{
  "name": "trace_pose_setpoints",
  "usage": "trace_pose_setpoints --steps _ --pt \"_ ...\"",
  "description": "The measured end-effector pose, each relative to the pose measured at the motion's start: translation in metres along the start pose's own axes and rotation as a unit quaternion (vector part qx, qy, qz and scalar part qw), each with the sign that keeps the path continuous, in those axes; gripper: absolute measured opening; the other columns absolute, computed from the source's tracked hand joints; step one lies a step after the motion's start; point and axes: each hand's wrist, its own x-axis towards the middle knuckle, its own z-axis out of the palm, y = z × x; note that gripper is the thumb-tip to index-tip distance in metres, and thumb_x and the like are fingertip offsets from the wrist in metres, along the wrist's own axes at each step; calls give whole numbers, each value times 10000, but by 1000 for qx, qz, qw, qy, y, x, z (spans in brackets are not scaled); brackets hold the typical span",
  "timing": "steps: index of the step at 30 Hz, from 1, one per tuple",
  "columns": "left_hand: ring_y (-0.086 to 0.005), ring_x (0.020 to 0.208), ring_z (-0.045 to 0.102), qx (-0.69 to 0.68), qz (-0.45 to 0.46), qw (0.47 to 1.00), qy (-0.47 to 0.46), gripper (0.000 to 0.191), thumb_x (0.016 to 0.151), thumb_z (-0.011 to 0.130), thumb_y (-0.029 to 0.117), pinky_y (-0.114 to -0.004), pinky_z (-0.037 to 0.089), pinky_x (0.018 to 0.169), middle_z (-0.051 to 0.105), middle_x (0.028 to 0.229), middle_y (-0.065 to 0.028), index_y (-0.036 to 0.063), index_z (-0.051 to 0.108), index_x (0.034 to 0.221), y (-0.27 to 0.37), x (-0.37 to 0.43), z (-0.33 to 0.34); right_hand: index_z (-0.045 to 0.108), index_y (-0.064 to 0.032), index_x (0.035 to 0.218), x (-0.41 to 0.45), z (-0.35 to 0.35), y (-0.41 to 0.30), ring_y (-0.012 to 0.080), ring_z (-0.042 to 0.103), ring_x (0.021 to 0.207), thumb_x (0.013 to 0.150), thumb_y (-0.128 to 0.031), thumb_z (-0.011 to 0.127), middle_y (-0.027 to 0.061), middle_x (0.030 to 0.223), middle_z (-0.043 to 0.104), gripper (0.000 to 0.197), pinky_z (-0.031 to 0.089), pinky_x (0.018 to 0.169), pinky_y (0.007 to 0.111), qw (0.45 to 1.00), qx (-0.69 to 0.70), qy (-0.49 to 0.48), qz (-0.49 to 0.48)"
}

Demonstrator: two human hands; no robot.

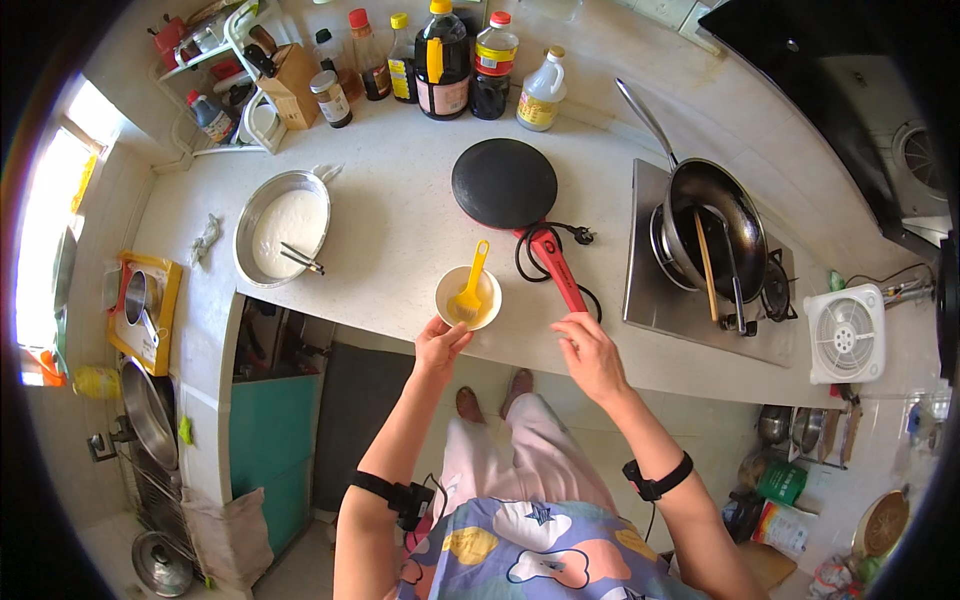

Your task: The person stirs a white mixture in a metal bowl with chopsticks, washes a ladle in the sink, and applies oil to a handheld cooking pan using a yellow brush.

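My left hand [442, 346] grips the near rim of a small white bowl [444, 292] at the counter's front edge. A yellow basting brush [475, 274] leans in it, bristles down in a yellowish liquid. My right hand [590, 351] is at the end of the red handle [556, 270] of an electric crepe pan, fingers partly curled; whether they touch it cannot be told. The pan's round black plate [504, 184] lies beyond, its black cord looped around the handle. To the left is a metal basin [244, 247] of white batter with chopsticks [302, 259] in it.
A wok [716, 225] with a wooden stick and a metal utensil sits on the gas stove [645, 292] at right. Sauce bottles [442, 67] and a knife block [292, 86] line the back. The cord's plug [583, 235] lies beside the handle. A white fan [845, 334] is far right.
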Motion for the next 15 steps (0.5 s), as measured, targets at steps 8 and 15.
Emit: trace_pose_setpoints --steps 8,15 --pt "-149 865 640 106 56 991 63 344 834 681 34 -260 561 781 623 1044 -53 6 587 1165 11 18 24 620 -59 1037 39 28 -13 282 623 845 851 -38 582 90 1037 582 191 518 741 384 998 30 -51 -36" --pt "-209 859 665 299 66 950 66 459 857 665 92 -305 594 718 568 1102 -127 -27 508 1272 34 8 25 616 -37 1052 88 36 16 294 639 789 859 -49 571 130 1021 595 199 515 731 391 995 45 -62 59"
